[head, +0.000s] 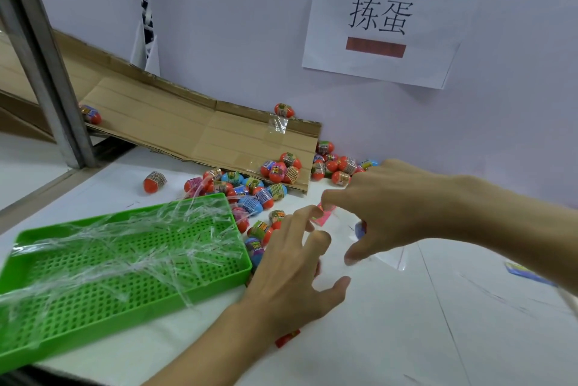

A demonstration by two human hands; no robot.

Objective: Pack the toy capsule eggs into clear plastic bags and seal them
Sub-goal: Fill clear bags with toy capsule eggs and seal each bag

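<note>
White surface [391, 323] carries everything. Green tray [125, 263] is the landmark, at left, with clear plastic bags [131, 242] crumpled across it. Cardboard sheet [200, 126] slopes down behind the tray. Left hand [291, 267] just right of the tray, fingers spread and relaxed, grasping nothing visible. Right hand [384, 207] further right of the tray, fingers curved downward; a blue egg [360, 228] shows under its palm, grip cannot be told. Pile of eggs [250, 188] sits off the tray's far right corner, at the cardboard's lower edge.
</note>
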